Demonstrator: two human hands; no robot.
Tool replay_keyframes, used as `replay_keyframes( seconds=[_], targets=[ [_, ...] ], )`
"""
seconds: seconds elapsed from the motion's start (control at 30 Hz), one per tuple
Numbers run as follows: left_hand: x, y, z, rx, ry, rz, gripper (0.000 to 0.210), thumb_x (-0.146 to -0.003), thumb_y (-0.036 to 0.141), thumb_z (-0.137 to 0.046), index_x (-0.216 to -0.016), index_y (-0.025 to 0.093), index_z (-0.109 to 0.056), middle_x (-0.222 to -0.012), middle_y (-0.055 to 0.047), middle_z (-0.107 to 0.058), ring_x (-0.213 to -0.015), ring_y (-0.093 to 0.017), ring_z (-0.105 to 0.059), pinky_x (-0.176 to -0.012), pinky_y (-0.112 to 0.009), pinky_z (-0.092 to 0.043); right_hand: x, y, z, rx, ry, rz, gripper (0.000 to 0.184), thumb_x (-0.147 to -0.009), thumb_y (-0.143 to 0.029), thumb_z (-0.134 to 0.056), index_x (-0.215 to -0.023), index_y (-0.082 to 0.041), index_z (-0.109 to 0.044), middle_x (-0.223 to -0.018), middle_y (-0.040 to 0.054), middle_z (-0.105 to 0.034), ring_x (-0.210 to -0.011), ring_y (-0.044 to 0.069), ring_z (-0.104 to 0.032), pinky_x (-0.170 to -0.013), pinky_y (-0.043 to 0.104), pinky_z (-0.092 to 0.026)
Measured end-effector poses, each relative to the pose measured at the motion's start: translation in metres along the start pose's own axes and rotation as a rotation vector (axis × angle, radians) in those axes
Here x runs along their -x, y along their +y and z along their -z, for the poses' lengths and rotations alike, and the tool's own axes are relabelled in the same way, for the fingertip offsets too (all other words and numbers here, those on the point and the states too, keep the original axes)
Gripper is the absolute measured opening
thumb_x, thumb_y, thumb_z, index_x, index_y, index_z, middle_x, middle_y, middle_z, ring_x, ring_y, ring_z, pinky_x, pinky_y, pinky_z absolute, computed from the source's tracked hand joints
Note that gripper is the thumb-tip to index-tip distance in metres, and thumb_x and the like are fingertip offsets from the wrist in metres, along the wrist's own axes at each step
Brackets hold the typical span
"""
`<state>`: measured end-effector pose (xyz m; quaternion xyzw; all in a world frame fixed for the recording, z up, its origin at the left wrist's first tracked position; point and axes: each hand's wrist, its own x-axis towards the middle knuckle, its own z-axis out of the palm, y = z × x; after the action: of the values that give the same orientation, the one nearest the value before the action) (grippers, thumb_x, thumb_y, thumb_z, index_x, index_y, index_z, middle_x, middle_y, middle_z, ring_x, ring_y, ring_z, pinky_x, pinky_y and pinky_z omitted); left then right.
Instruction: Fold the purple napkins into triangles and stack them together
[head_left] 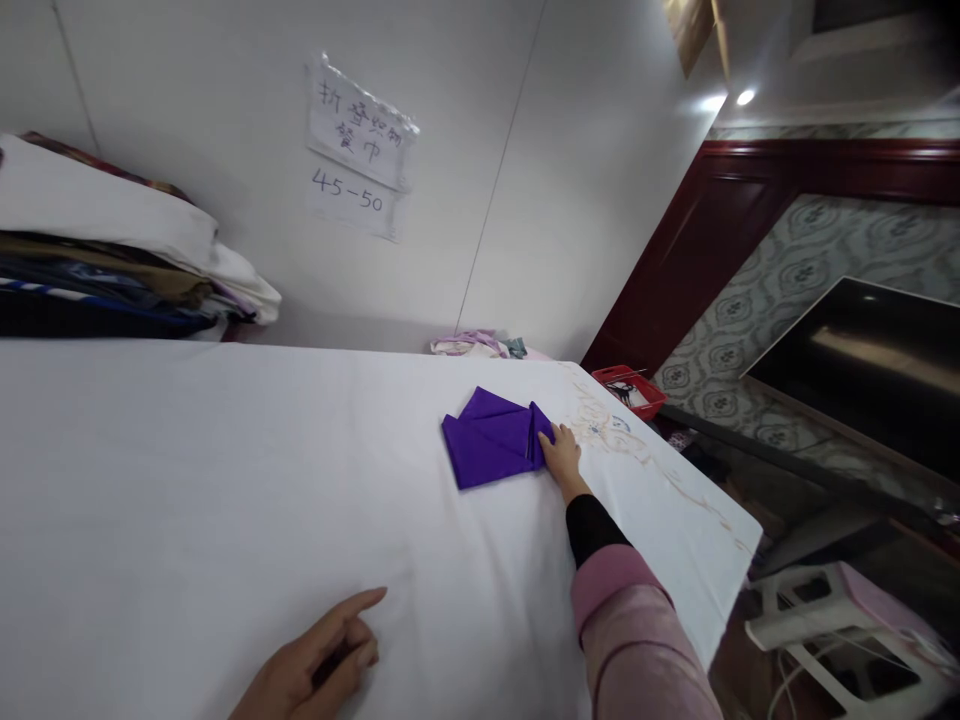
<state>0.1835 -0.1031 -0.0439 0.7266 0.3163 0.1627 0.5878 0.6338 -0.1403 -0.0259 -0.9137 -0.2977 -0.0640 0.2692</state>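
A folded purple cloth napkin (491, 438) lies flat on the white-covered table (225, 480), with a pointed flap at its right end. My right hand (562, 455) is closed on that right end, its fingertips at the flap and the thumb in front. Low in the view, my left hand (319, 660) hovers over the cloth with nothing in it. Its index finger points out to the right while the other fingers are loosely bent, well apart from the napkin.
Stacked folded cloths (112, 250) stand beyond the table at the left. Behind the back edge is a small lilac and white cloth bundle (472, 344). A red basket (634, 390) sits past the right corner. White stools (847, 630) stand at lower right.
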Motion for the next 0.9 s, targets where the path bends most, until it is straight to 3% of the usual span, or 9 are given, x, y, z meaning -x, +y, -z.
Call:
replay_keyframes(
  seconds=[0.2, 0.5, 0.73, 0.9],
  targets=[
    [-0.001, 0.007, -0.001, -0.01, -0.002, 0.001, 0.05, -0.079, 0.054, -0.049, -0.123, 0.03, -0.05, -0.076, 0.005, -0.061, -0.073, -0.014, -0.06, -0.073, -0.023, -0.049, 0.029, -0.004, -0.006, 0.019, -0.045, 0.158, 0.039, -0.087, -0.035, -0.045, -0.119, -0.018, -0.058, -0.138, 0.0113, -0.043, -0.133, 0.026, -0.027, -0.107, 0.046, -0.016],
    [-0.003, 0.01, -0.001, 0.051, -0.046, -0.045, 0.045, -0.08, 0.049, -0.047, -0.117, 0.025, -0.051, -0.08, 0.002, -0.058, -0.076, -0.016, -0.059, -0.074, -0.028, -0.049, 0.065, -0.009, 0.006, -0.086, 0.021, 0.172, 0.039, -0.088, -0.028, -0.04, -0.119, -0.014, -0.058, -0.136, 0.0121, -0.046, -0.134, 0.026, -0.028, -0.107, 0.045, -0.024],
    [-0.004, 0.017, -0.002, -0.023, -0.041, -0.128, 0.042, -0.079, 0.046, -0.047, -0.114, 0.024, -0.053, -0.077, 0.002, -0.058, -0.073, -0.016, -0.058, -0.073, -0.031, -0.05, 0.141, -0.006, 0.016, -0.176, -0.014, 0.207, 0.034, -0.083, -0.025, -0.045, -0.11, -0.017, -0.065, -0.13, 0.0094, -0.053, -0.129, 0.024, -0.038, -0.106, 0.044, -0.031],
    [0.005, 0.034, 0.016, -0.13, -0.002, -0.208, 0.04, -0.076, 0.046, -0.048, -0.108, 0.024, -0.059, -0.085, 0.001, -0.067, -0.075, -0.017, -0.063, -0.072, -0.03, -0.051, 0.206, -0.034, 0.017, -0.344, -0.138, 0.349, 0.029, -0.08, -0.023, -0.051, -0.104, -0.02, -0.067, -0.126, 0.0084, -0.056, -0.127, 0.023, -0.04, -0.104, 0.045, -0.034]
  ],
)
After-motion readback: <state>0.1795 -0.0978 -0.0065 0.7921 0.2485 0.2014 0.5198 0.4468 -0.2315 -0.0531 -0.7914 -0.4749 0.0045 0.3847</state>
